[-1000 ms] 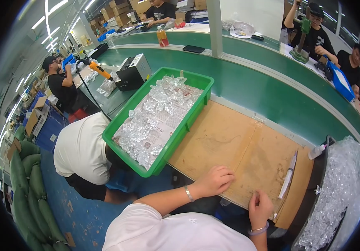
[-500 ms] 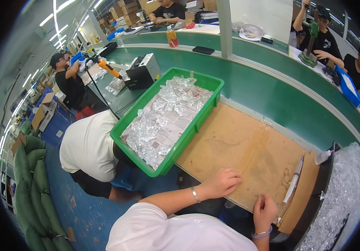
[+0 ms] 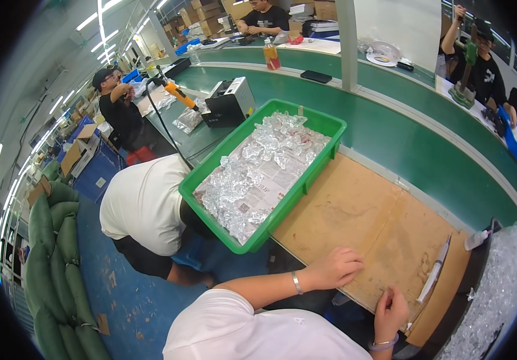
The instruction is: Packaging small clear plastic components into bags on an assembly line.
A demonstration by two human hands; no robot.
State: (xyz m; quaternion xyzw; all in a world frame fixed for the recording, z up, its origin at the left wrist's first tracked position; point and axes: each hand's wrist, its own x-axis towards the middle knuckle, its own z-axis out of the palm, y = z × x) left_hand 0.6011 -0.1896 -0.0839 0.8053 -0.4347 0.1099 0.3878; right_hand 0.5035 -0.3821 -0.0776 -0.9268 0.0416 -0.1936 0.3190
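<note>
View shift: scene slid rightward since the earlier frame, while both hands kept their places.
Left hand (image 3: 338, 267): lay at the near edge of the brown board (image 3: 342, 201), grip narrow, fingers curled (contents, if any, could not be told).
Right hand (image 3: 392, 309): stood near that edge, farther right, thumb and fingertips drawn close; whether they pinched anything could not be told.
Syringe (image 3: 434, 270): lay aslant on the board's right part, just beyond the right hand.
Green tray (image 3: 294, 195): sat at the board's left, bearing clear pieces (image 3: 282, 129) over printed paper (image 3: 270, 177).
Black bin (image 3: 459, 303): stood at the right, clear plastic (image 3: 501, 288) inside.
Small bottle (image 3: 476, 240): stood near the bin's far end.
</note>
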